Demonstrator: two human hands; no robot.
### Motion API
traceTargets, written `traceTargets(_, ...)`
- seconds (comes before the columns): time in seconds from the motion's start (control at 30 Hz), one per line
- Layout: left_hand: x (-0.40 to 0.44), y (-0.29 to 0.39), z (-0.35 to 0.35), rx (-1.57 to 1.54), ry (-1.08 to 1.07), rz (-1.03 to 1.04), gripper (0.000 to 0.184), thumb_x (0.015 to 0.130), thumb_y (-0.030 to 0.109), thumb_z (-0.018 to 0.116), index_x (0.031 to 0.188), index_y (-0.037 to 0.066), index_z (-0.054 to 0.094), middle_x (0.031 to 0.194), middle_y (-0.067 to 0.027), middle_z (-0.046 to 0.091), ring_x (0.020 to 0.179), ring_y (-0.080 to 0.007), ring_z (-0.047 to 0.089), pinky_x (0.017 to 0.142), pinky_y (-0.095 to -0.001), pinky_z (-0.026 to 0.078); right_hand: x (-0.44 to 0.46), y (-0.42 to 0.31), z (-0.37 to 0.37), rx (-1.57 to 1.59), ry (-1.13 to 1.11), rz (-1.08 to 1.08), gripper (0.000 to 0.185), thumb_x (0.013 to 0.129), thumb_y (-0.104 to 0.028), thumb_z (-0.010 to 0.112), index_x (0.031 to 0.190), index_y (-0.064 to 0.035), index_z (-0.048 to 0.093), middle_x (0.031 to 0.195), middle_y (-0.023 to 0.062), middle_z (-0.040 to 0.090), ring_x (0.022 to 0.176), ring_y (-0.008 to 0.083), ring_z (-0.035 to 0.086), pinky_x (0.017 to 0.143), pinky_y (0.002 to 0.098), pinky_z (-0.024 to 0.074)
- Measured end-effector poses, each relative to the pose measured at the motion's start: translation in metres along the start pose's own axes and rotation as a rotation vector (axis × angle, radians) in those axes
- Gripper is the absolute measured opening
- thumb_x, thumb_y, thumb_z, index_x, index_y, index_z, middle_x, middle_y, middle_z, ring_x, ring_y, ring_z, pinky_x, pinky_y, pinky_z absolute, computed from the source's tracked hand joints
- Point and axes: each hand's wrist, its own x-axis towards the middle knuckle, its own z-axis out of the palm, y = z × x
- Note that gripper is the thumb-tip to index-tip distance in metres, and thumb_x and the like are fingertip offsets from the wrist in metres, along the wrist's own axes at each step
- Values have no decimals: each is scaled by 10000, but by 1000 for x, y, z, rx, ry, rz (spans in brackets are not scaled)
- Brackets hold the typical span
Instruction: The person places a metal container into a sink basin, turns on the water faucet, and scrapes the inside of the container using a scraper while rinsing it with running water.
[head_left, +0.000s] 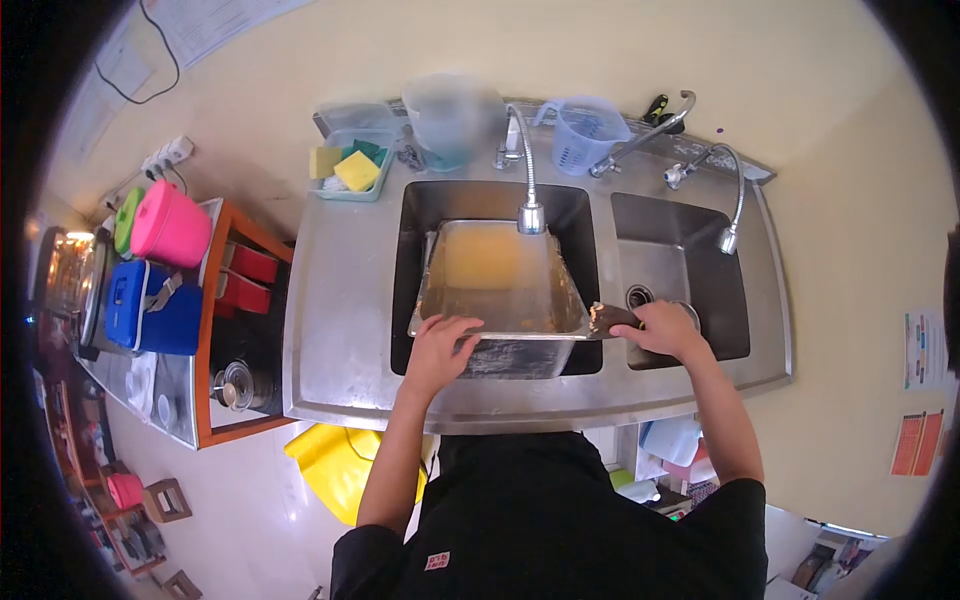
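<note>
A deep rectangular metal pan point(505, 348) sits tilted in the left sink basin, with cloudy yellowish liquid point(480, 258) in its far part. My left hand point(440, 352) grips the pan's near rim at the left corner, fingers over the edge. My right hand point(664, 328) is closed around a dark brown, flat object point(610, 319) by the pan's near right corner. Pale orange bits cling to its far end; its exact kind is unclear. A flexible faucet point(530, 215) hangs over the pan's far edge.
The right basin point(660, 235) has a drain and a second flexible faucet point(730, 235). Behind the sinks stand a container of sponges point(355, 172) and measuring jugs point(588, 135). A wooden-framed shelf point(210, 370) stands left; a yellow bag point(340, 470) lies below.
</note>
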Motion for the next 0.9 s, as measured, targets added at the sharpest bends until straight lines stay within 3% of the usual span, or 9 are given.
traceTargets(0.2,-2,0,5,-80,64,-32,276,915,175,679,1185,119,662,986,-55,746,1000,-253,683,1030,-414,416,14,-22,11,-32,-2,-29,722,866,-742,539,816,-46,725,795,193,701,774,395,694,701,495,548)
traceTargets(0.3,-2,2,5,-70,73,-37,277,912,173,686,1184,124,664,968,-58,749,984,-250,686,1020,-412,419,27,-46,30,31,98,-86,712,870,-732,545,838,-44,723,815,192,700,798,393,696,700,496,544)
traceTargets(0.43,-2,-3,4,-110,68,-42,281,909,185,694,1183,130,667,961,-63,751,964,-258,689,1008,-410,422,13,-48,-9,-7,1,-39,710,866,-725,559,897,-33,717,874,209,704,863,399,695,755,510,543)
traceTargets(0.53,-2,-3,4,-109,88,-34,280,904,192,701,1177,133,672,958,-64,751,952,-263,691,1003,-408,423,13,-37,-8,-67,-70,15,704,866,-725,559,918,-41,717,883,209,704,873,397,697,774,513,545)
traceTargets(0.73,-2,-8,6,-120,66,-57,278,897,207,713,1164,135,679,939,-67,751,927,-259,693,996,-413,421,32,-88,5,55,-42,-28,710,858,-732,561,902,-44,729,907,214,715,881,407,701,780,510,552)
traceTargets(0.9,-3,-8,8,-168,81,-96,287,885,206,730,1159,137,681,922,-65,749,913,-257,693,992,-411,418,7,-33,-12,-105,-80,70,740,843,-755,553,907,-40,734,895,215,716,853,407,705,758,498,562)
